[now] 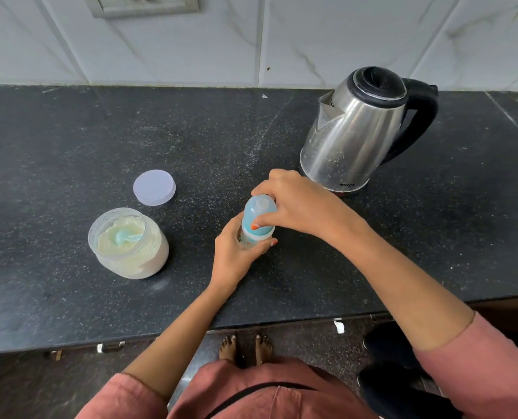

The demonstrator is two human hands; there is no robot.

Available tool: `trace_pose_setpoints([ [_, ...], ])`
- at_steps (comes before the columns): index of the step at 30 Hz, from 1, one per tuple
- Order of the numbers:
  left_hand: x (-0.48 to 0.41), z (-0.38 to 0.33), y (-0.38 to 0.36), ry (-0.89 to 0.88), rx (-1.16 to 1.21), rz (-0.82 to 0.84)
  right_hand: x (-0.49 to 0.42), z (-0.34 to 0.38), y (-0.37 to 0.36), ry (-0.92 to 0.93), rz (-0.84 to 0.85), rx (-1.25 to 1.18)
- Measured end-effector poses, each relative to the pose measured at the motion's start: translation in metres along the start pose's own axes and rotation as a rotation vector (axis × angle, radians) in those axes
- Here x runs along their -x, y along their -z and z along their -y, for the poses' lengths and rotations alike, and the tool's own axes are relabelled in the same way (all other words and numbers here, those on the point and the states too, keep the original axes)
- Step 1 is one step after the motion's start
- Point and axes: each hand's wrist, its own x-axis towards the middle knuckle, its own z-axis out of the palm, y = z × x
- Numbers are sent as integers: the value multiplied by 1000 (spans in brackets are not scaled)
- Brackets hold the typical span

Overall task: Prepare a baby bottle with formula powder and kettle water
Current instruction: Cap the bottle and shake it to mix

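Left hand (236, 252) grips baby bottle (253, 237) body; right hand (294, 204) pinches blue cap (259, 214). Advise: hold bottle upright, twist steadily.

A home kitchen: black granite counter (70, 140), marble-tiled wall (312, 40), steel kettle (351, 137).

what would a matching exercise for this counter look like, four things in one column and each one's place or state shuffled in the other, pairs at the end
Column 1
1. kettle
2. powder jar
3. round lid
4. baby bottle

Column 2
A. lying flat on the counter, off its container
B. open, with a blue scoop resting in the powder
C. upright, left hand around its body, right hand gripping its blue cap
D. standing at the right, untouched, black handle facing away from the jar

Pairs: 1-D, 2-B, 3-A, 4-C
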Motion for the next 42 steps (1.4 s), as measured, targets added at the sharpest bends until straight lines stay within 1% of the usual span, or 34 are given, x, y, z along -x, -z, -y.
trace_pose_setpoints([
  [2, 0, -1, 0, 2, 5, -8, 0, 3, -3, -19, -73, 61],
  [4, 0, -1, 0, 5, 16, -8, 0, 2, -3, -10, -84, 83],
  [5, 0, -1, 0, 3, 14, -5, 0, 1, -1, 15, -54, 61],
  [9, 0, -2, 1, -7, 4, -2, 1, -3, 11, 197, 187, -87],
  [11, 0, -2, 0, -10, -4, -10, -1, -4, 10, 232, 212, -48],
  [15, 0, -1, 0, -5, 11, 0, -3, -3, 6, 160, 138, -54],
  [19, 0, -1, 0, 3, 13, -2, -2, 0, 0, 13, 1, 5],
  [22, 0, -2, 0, 11, 7, -5, -2, 5, -3, -17, -64, 62],
  [25, 0, -2, 0, 8, 3, 2, -2, 1, 2, 6, -39, 38],
  [29, 0, -3, 0, 6, 2, -3, 1, -5, 12, 134, 168, -62],
  [31, 0, -3, 0, 3, 4, -5, 1, -5, 11, 159, 210, -45],
  [37, 1, -3, 0, 11, 13, -6, 0, -1, 6, 99, 104, -57],
  [42, 1, -2, -1, 10, 1, -11, 1, 3, 3, 18, 20, 12],
])
